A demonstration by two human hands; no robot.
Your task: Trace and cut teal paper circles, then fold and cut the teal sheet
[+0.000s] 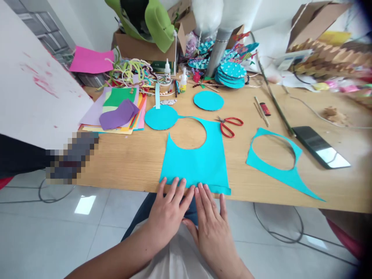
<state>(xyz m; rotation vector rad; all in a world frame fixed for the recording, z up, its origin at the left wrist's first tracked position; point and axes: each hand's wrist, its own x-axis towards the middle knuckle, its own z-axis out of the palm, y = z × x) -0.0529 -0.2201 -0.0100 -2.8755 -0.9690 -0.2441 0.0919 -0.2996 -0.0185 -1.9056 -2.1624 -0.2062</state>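
Note:
A bright blue sheet (197,166) of felt or paper lies at the table's front edge, with a round hole cut through its far part. Along its near edge runs a narrow strip that looks folded over. The fingertips of my left hand (168,209) rest flat and spread on this edge. Beside it my right hand (213,223) lies with fingers stretched out, their tips touching the same edge. Two cut blue circles, one at the left (161,117) and one farther back (208,100), lie beyond the sheet. Red-handled scissors (231,126) sit by its far right corner.
A blue offcut (271,176) with a round hole and a phone (321,147) lie at the right. Coloured sheets (119,112) are piled at the left. Glue bottles (183,80), stacked blue discs (231,75) and a metal pole (217,52) stand at the back.

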